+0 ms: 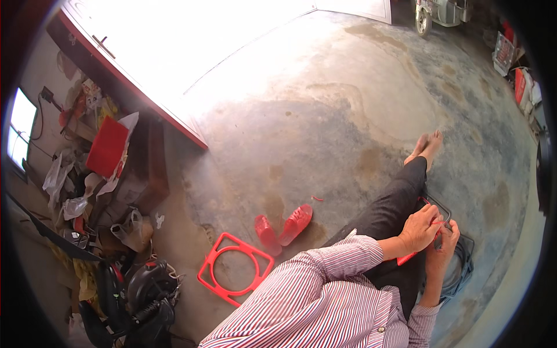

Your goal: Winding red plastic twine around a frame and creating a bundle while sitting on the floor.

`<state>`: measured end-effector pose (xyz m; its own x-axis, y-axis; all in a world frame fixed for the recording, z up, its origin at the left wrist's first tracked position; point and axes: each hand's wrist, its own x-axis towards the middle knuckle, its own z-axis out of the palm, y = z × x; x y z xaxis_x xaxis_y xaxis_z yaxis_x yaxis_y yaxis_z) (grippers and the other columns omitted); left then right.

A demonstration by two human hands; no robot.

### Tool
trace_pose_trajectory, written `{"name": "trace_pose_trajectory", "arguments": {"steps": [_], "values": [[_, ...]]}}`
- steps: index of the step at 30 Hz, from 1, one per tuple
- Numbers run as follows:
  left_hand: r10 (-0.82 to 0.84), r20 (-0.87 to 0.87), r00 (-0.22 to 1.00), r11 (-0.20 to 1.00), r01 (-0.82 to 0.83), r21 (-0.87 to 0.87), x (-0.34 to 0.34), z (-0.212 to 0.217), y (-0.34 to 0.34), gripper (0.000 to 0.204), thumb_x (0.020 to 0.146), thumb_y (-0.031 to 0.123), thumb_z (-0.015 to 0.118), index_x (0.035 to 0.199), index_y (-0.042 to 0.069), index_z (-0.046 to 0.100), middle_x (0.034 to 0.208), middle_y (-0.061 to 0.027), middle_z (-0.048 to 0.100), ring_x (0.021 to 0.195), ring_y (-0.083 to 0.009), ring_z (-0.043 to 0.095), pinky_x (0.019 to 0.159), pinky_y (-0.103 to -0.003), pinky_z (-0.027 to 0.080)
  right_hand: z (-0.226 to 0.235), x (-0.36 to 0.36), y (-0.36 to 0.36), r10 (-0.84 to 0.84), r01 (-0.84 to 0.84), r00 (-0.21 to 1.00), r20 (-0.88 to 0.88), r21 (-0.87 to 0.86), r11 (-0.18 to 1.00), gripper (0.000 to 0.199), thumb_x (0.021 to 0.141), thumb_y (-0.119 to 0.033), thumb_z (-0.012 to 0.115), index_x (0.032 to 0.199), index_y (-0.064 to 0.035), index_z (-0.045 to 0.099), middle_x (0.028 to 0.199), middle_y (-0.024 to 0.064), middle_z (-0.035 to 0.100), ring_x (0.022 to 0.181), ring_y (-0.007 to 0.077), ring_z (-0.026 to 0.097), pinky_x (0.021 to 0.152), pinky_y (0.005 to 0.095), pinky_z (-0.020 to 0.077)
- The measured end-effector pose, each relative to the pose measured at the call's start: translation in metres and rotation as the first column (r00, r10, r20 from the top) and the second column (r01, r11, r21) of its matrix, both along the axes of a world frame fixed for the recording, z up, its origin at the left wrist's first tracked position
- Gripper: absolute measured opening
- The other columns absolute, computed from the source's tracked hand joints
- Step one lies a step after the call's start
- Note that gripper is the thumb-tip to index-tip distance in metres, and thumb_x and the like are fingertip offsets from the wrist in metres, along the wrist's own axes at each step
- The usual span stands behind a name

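Note:
My left hand (422, 228) and my right hand (442, 246) are close together over my lap, at the right. The fingers of both are closed in a pinch on a thin red strip (439, 225), whose exact kind is too small to tell. A ridged red piece (406, 258) shows below my left hand, partly covered by it. Just beyond the hands, a dark rounded bar (442, 207) sticks out beside my leg. Blue-grey frame-like things (462, 271) lie to the right of my right hand, partly hidden by it.
A red square frame with a round opening (237, 249) lies on the floor, near red sandals (282, 227). A small red scrap (317, 199) lies beyond them. Bags, boxes and black machinery (148, 290) crowd the left side. A wheeled vehicle (441, 13) stands far right.

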<state>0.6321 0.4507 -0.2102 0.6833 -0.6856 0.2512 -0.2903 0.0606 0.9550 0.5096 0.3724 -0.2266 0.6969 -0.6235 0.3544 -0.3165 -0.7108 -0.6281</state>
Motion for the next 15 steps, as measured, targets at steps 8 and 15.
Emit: {"name": "trace_pose_trajectory", "arguments": {"steps": [8, 15], "values": [[-0.112, -0.572, 0.813, 0.991, 0.047, -0.126, 0.018, -0.052, -0.007, 0.022, 0.097, 0.014, 0.049, 0.086, -0.002, 0.06, 0.07, -0.0022, 0.054, 0.063, -0.011, 0.051, 0.06, -0.027, 0.045, -0.057, 0.014, 0.013, -0.026, -0.198, 0.927, 0.374, 0.546, 0.814, 0.043, 0.089, -0.024, 0.069, 0.126, -0.005, 0.056, 0.134, 0.0117, 0.044, 0.12, 0.0194, 0.048, 0.099, 0.0344, 0.0396], [-0.14, -0.786, 0.603, 0.981, 0.19, -0.03, 0.042, -0.07, 0.0, 0.013, 0.088, 0.01, 0.057, 0.077, 0.004, 0.06, 0.068, -0.0002, 0.056, 0.058, -0.009, 0.05, 0.053, -0.024, 0.04, -0.022, -0.035, 0.022, -0.285, -0.486, 0.591, 0.755, 0.615, 0.621, 0.05, 0.088, -0.024, 0.058, 0.13, 0.0013, 0.047, 0.129, 0.0157, 0.051, 0.122, 0.0254, 0.047, 0.109, 0.0435, 0.0341]]}}
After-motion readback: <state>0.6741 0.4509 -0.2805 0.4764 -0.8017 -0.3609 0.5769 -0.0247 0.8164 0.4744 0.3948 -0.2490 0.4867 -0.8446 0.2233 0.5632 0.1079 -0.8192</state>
